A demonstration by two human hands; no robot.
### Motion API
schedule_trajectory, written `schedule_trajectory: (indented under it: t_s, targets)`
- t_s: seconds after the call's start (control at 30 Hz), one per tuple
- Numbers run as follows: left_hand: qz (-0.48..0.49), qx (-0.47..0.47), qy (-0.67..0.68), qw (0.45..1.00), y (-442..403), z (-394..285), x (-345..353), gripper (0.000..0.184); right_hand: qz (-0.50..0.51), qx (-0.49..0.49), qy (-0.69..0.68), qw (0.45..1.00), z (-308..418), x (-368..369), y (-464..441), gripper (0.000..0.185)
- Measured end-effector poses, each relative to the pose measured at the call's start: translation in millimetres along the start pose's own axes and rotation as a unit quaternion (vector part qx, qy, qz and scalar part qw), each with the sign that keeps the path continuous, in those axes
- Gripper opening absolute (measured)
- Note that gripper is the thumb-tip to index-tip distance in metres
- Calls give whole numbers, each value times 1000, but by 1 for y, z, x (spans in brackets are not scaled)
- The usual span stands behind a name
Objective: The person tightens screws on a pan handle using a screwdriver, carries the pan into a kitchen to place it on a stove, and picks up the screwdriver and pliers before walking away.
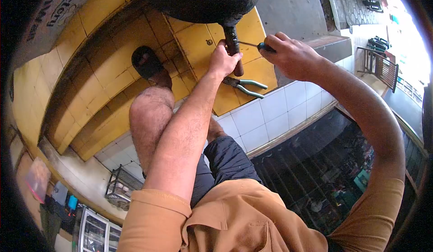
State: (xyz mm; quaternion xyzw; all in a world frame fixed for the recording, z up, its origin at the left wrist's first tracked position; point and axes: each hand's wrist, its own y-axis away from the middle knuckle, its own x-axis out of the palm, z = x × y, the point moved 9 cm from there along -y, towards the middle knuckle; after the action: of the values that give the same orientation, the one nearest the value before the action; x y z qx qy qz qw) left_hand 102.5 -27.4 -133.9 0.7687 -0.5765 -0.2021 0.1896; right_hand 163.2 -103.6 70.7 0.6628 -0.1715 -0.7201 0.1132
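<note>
Wok (203, 1), blackened, at top of view, partly cut off by frame; its handle (232, 40) points down twd the person, over the yellow-tiled platform (218, 103). L hand (223, 62) holds the handle nr its lower end: thumb on one side, fingers curled round the other, closed on it; some fingertips hidden behind.

R hand (288, 55), to the R of the handle, grips a screwdriver (266, 48) w/ blue-and-black grip; fingers folded tight round it, exact thumb pos. can't be told. Thin shaft runs L to the handle, above L hand; tip at or just beside its surface, contact unclear.

Combination pliers (246, 85) w/ green grips lie on the yellow tiles below the wok handle's end, grips spread apart, head twd L hand. Small round metal fitting (209, 42) set in tiles, L of handle.

Surroundings: grey slab (288, 10) beyond platform, R of wok; white tiles (266, 110) on near side; foot in black sandal (146, 62) on yellow steps, L; slatted chair (381, 69) far R
</note>
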Motion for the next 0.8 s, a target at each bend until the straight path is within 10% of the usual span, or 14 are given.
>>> schedule_trajectory:
  t_s: [0.47, 0.8]
  targets:
    - [-24, -61, -8, 998, 6, -2, -4, 34, -167, 168, -245, 940, -28, -17, 27, 28]
    - [36, -54, 314, 947, 68, -80, -35, 16, -349, 452, -464, 677, -2, -44, 125, 31]
